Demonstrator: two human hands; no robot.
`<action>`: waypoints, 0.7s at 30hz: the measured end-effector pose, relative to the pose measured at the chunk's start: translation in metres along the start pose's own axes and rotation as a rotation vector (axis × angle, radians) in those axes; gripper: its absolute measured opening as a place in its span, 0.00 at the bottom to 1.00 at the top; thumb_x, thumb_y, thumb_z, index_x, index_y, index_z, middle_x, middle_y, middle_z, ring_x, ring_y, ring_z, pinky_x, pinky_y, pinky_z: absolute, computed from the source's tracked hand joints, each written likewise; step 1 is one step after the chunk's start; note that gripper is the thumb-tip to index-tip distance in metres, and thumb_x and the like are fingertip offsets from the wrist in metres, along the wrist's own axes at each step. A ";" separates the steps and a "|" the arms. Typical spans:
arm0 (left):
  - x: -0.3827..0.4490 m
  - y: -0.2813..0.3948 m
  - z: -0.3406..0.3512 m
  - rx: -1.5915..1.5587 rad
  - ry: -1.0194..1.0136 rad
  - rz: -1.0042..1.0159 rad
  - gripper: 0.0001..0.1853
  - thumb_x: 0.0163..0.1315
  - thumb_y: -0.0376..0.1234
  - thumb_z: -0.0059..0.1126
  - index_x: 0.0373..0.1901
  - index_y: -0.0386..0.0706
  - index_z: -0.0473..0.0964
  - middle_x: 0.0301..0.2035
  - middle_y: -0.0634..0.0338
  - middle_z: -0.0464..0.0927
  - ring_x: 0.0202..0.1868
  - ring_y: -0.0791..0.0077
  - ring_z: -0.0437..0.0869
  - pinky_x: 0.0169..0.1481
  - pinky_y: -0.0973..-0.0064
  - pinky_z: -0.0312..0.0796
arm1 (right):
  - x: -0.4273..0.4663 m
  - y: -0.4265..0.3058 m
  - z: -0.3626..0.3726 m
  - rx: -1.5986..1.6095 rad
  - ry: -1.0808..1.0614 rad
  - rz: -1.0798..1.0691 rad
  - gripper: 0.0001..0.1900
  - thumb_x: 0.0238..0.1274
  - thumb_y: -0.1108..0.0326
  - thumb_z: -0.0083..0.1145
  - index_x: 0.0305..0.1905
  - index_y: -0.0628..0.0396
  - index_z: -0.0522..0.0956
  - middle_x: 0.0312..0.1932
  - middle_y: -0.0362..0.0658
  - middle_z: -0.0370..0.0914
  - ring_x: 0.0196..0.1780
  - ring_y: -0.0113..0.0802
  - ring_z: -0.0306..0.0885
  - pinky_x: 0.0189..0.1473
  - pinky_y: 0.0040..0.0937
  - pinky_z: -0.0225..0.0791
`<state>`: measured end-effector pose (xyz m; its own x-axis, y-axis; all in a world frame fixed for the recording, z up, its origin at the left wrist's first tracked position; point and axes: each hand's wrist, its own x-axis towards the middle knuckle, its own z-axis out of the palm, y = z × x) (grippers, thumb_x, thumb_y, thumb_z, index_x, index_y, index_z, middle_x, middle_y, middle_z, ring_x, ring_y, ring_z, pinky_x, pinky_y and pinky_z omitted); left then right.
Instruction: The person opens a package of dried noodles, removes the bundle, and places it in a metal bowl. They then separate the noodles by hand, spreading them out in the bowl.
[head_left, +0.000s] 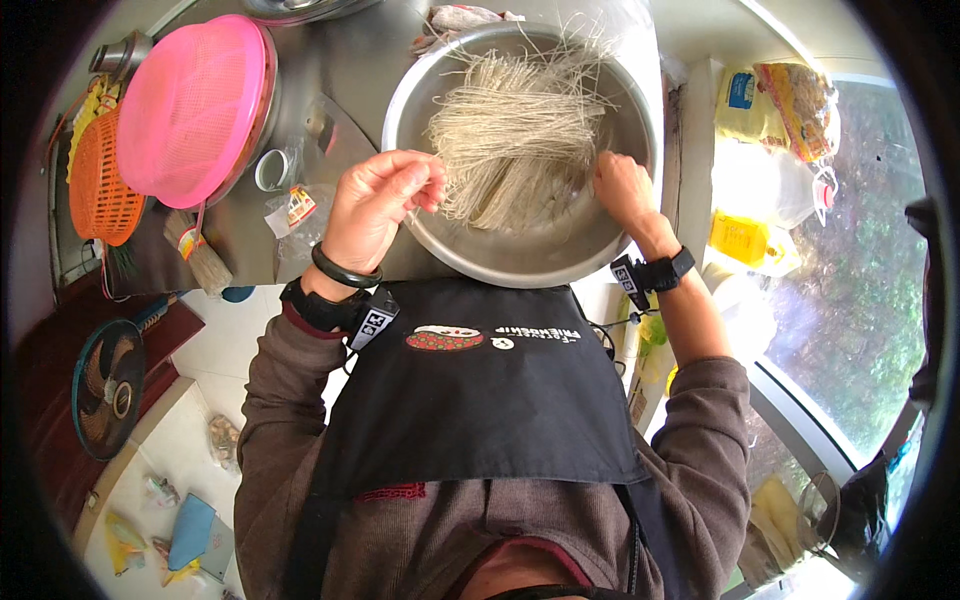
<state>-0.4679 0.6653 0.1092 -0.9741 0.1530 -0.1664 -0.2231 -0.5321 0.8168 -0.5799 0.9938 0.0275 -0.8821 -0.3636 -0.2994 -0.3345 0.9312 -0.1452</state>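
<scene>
A wide metal basin (510, 262) stands before me on the metal worktop. Inside it, a bundle of pale dried thin noodles (517, 124) lies across more of the same strands, and loose ends stick out over the far rim. My left hand (394, 191) is at the bundle's left end, over the near left rim, with thumb and fingers pinched together. Over the right side of the basin, my right hand (624, 186) has its fingers curled in, close to the noodles. Whether either hand grips strands is too fine to make out.
A pink mesh basket (191, 112) and an orange plastic basket (105, 176) stand at the left. Near them lie a brush (199, 255), a roll of tape (271, 169) and a plastic wrapper (300, 206). Oil bottles (742, 238) line the windowsill; a fan (109, 390) is lower left.
</scene>
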 end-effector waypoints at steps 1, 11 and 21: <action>-0.001 -0.002 0.000 0.054 0.013 0.000 0.10 0.72 0.31 0.56 0.47 0.34 0.80 0.40 0.56 0.83 0.40 0.75 0.83 0.46 0.76 0.76 | -0.003 -0.001 0.002 0.010 -0.014 -0.029 0.07 0.60 0.74 0.52 0.33 0.63 0.81 0.38 0.60 0.83 0.40 0.58 0.84 0.41 0.48 0.79; 0.027 -0.047 0.006 0.769 0.015 0.153 0.11 0.65 0.24 0.60 0.48 0.37 0.82 0.40 0.58 0.82 0.37 0.75 0.85 0.41 0.80 0.76 | -0.006 -0.019 0.021 0.201 -0.275 0.166 0.12 0.48 0.63 0.69 0.37 0.59 0.85 0.37 0.57 0.84 0.44 0.53 0.84 0.49 0.44 0.77; 0.066 -0.087 -0.011 1.494 0.041 0.237 0.08 0.62 0.31 0.59 0.42 0.47 0.83 0.30 0.50 0.83 0.32 0.51 0.85 0.35 0.60 0.76 | -0.038 -0.032 0.013 0.514 -0.049 0.124 0.11 0.53 0.62 0.63 0.36 0.58 0.86 0.30 0.51 0.84 0.36 0.45 0.85 0.43 0.38 0.75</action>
<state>-0.5129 0.7122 0.0211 -0.9871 0.1516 0.0515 0.1509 0.7731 0.6161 -0.5311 0.9775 0.0310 -0.8843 -0.2637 -0.3853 -0.0122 0.8380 -0.5455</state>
